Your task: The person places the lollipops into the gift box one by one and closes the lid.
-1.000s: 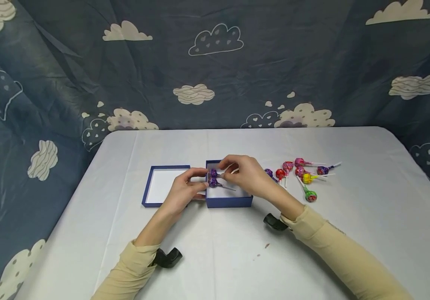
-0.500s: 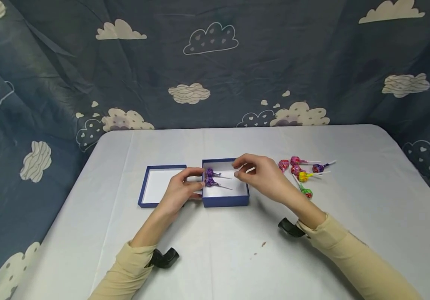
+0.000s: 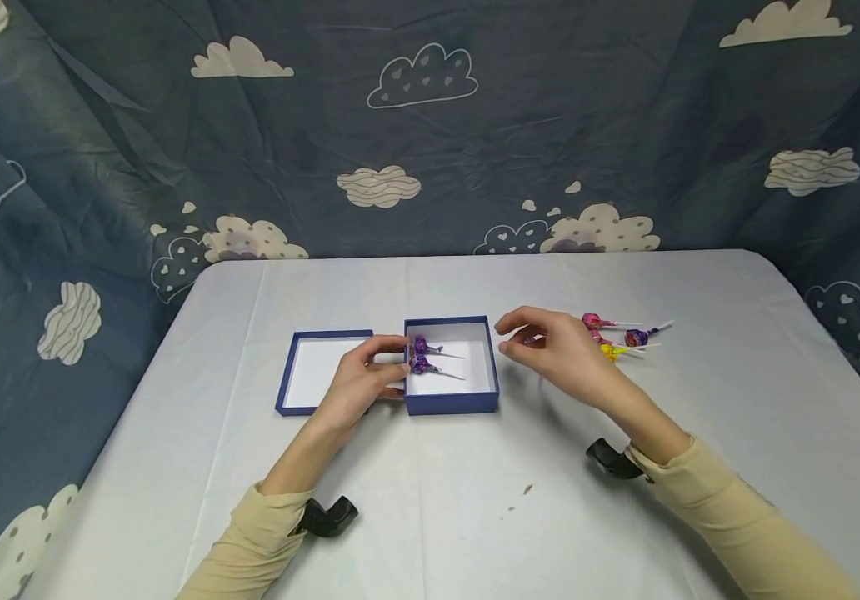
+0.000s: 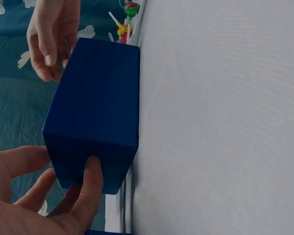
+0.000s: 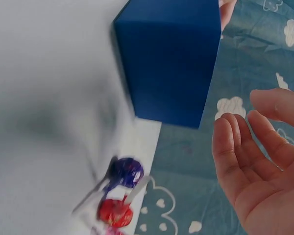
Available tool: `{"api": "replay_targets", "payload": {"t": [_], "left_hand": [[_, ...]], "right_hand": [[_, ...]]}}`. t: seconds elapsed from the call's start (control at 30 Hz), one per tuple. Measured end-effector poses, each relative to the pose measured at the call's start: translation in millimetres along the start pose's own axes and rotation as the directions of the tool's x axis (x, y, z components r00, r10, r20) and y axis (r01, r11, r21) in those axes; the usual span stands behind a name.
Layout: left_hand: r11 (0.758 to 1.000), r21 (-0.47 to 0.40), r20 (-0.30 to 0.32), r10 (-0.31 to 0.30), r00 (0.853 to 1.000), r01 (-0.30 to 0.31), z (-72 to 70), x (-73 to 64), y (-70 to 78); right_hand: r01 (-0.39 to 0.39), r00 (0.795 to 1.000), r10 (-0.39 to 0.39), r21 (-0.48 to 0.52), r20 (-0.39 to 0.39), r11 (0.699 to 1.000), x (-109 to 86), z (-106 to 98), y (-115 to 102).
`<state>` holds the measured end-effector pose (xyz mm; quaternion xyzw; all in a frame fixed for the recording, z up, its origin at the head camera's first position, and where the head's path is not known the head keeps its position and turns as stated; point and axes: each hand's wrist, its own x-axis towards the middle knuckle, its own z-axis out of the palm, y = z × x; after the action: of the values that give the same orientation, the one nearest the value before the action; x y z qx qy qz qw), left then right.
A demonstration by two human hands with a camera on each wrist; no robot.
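— Right hand (image 3: 556,343) has shifted since a second ago: from inside the box (image 3: 452,404) to out past its right wall. Fingers?

— Thumb and forefinger apart, the rest softly bent; we see nothing between them.

— And the left hand (image 3: 362,368)?

— Much the same place, gripping the box at its left end, fingers spaced.

— What does the shift mean for the work?

— We judge one placement finished: two purple lollipops (image 3: 420,364) lie side by side in the box, heads by the left wall, sticks pointing right.

— Those outside?

— Loose, right of the box: a pink lollipop (image 3: 592,321), a yellow lollipop (image 3: 609,352), others. Our head view has some hidden behind the hand, so we can't count them; right wrist view adds a red lollipop (image 5: 115,213).

— Surface and room?

— White tablecloth (image 3: 415,533), faintly creased, brown flecks (image 3: 527,489) between the arms. Shallow lid (image 3: 310,371) lies left of the box, partly covered by the left hand. Behind, a dark backdrop (image 3: 310,125) printed with clouds
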<state>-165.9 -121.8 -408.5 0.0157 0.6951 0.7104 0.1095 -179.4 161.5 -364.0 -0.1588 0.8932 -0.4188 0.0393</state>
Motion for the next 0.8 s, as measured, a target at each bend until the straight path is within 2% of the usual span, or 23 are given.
{"api": "replay_targets", "payload": {"t": [0.43, 0.8], "left_hand": [[1.000, 0.004, -0.004, -0.004, 1.000, 0.004, 0.1, -0.5, 0.7], [1.000, 0.003, -0.002, -0.001, 1.000, 0.001, 0.5, -0.7, 1.6]], "right_hand": [[-0.023, 0.999, 0.022, -0.032, -0.038, 0.999, 0.7, -18.1, 28.1], [-0.103, 0.994, 0.101, -0.060, -0.031, 0.993, 10.9, -12.5, 47.1]]}}
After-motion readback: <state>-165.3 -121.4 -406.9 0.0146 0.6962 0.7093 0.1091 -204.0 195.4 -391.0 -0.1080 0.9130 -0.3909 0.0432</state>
